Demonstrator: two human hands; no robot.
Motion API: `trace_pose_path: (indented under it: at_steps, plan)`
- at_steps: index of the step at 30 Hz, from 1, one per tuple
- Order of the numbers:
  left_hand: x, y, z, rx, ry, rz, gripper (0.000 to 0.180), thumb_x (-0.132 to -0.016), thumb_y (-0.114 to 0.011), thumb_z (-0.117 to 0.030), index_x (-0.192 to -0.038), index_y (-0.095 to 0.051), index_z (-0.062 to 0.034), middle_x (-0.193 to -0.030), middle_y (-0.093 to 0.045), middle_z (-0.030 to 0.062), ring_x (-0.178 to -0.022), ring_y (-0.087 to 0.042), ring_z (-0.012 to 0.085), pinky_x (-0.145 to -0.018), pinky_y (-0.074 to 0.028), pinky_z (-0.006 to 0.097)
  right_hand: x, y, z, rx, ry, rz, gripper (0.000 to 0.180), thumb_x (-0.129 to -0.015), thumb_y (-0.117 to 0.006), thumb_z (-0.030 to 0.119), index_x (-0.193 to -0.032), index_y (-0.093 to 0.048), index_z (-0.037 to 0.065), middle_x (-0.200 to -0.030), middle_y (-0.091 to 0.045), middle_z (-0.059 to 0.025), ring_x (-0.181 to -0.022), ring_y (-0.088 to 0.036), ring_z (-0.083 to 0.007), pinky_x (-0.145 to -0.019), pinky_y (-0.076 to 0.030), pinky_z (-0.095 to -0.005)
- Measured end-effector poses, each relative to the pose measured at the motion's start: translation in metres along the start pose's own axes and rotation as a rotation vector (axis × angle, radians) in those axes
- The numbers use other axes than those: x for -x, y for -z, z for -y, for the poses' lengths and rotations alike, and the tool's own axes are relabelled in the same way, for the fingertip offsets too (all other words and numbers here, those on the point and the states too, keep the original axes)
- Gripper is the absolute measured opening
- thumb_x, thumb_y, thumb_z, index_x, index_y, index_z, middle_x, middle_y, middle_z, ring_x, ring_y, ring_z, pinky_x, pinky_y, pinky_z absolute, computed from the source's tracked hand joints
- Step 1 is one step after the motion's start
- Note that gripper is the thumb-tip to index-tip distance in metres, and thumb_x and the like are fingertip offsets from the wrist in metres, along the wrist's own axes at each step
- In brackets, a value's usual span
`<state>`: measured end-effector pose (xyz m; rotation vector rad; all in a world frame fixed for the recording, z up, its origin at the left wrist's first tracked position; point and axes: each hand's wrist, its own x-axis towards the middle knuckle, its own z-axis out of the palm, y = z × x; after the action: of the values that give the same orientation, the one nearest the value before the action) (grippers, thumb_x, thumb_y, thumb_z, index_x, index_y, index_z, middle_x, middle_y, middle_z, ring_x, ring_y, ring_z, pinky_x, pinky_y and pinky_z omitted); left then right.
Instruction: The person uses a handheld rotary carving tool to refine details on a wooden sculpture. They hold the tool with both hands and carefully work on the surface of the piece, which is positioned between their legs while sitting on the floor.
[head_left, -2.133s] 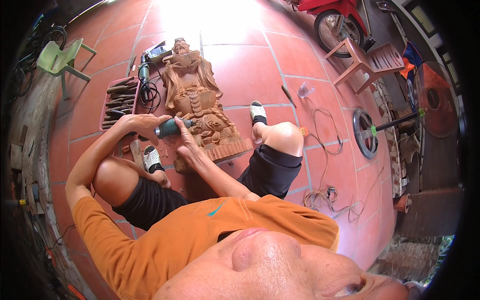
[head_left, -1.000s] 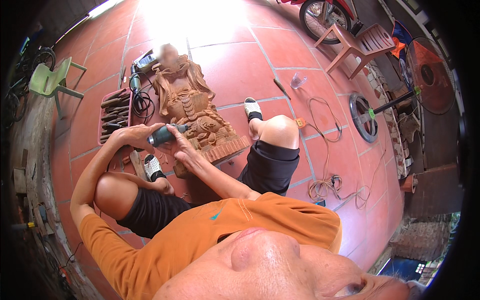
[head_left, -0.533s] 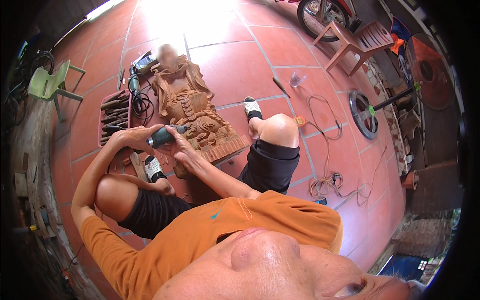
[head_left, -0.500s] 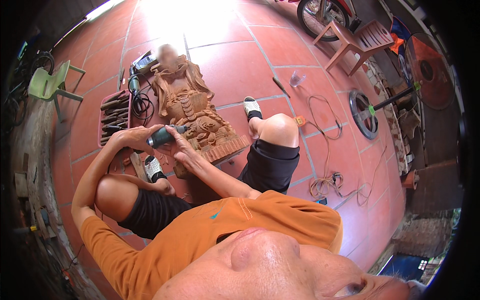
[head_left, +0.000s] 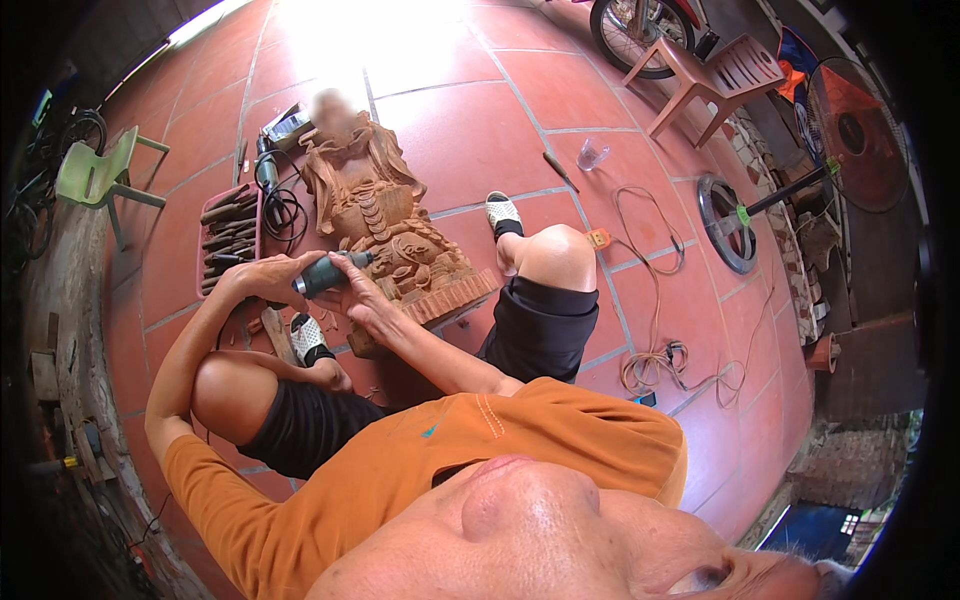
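Note:
A dark green die grinder (head_left: 325, 275) lies across both my hands, its narrow nose pointing right at the left side of a carved wooden statue (head_left: 385, 215). My left hand (head_left: 275, 278) closes round the rear end of the grinder. Nearer its nose, my right hand (head_left: 362, 293) grips it with the thumb on top. The statue lies on its back between my feet, its carved base toward me and its head away. Whether the bit touches the wood is too small to tell.
Left of the statue are a pink tray (head_left: 259, 215) of chisels and a corded power tool (head_left: 267, 170). A wood block (head_left: 278, 335) lies by my left foot. Right are a clear cup (head_left: 592, 154), looped cord (head_left: 655, 370), standing fan (head_left: 850, 135) and pink chair (head_left: 710, 80); a green chair (head_left: 90, 175) stands left.
Both hands and the grinder stay almost in place against the statue. The whole view has shifted only very slightly.

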<state>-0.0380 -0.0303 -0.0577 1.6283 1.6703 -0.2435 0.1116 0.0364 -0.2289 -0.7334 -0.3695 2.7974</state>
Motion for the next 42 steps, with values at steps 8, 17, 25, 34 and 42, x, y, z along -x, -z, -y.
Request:
trace_pose_path:
  at_steps: [8, 17, 25, 34, 42]
  plan:
    - [0.005, 0.004, -0.008, 0.009, 0.039, 0.027, 0.107, -0.068, -0.083, -0.031, -0.155, -0.025, -0.0084, -0.103, -0.069, 0.0282, -0.098, -0.069, 0.0420, -0.084, -0.053, 0.046, 0.003, -0.002, 0.000, -0.001, -0.020, 0.014, 0.053, -0.085, -0.079, 0.044, -0.125, -0.059, 0.017, -0.119, -0.066, -0.0086, -0.109, -0.067, -0.0310, -0.094, -0.059, -0.0489]
    - [0.001, 0.003, -0.006, 0.005, 0.022, 0.032, 0.107, -0.069, -0.084, -0.031, -0.155, -0.024, -0.0096, -0.105, -0.069, 0.0283, -0.100, -0.068, 0.0423, -0.086, -0.053, 0.046, -0.020, 0.016, -0.011, -0.047, -0.004, 0.053, 0.050, -0.085, -0.080, 0.043, -0.122, -0.060, 0.015, -0.115, -0.066, -0.0068, -0.105, -0.067, -0.0277, -0.093, -0.059, -0.0488]
    - [0.007, 0.003, -0.004, 0.030, 0.046, 0.046, 0.107, -0.069, -0.084, -0.032, -0.154, -0.024, -0.0101, -0.103, -0.069, 0.0281, -0.098, -0.069, 0.0417, -0.084, -0.054, 0.046, 0.003, -0.004, -0.005, -0.011, -0.025, 0.036, 0.049, -0.086, -0.079, 0.043, -0.123, -0.060, 0.017, -0.116, -0.067, -0.0075, -0.107, -0.068, -0.0299, -0.094, -0.059, -0.0487]
    - [0.004, 0.004, -0.006, 0.009, 0.026, 0.041, 0.107, -0.069, -0.084, -0.033, -0.155, -0.024, -0.0087, -0.105, -0.069, 0.0284, -0.099, -0.069, 0.0419, -0.086, -0.053, 0.046, 0.001, 0.002, -0.003, -0.021, -0.018, 0.023, 0.051, -0.085, -0.079, 0.043, -0.124, -0.059, 0.017, -0.118, -0.065, -0.0082, -0.108, -0.067, -0.0306, -0.094, -0.058, -0.0503]
    - [0.005, 0.003, -0.006, -0.008, 0.027, 0.034, 0.108, -0.069, -0.083, -0.035, -0.156, -0.024, -0.0091, -0.106, -0.069, 0.0285, -0.099, -0.068, 0.0422, -0.086, -0.053, 0.046, 0.003, 0.000, 0.001, -0.001, -0.072, 0.035, 0.052, -0.086, -0.079, 0.044, -0.124, -0.058, 0.016, -0.118, -0.064, -0.0079, -0.107, -0.067, -0.0298, -0.095, -0.057, -0.0505]
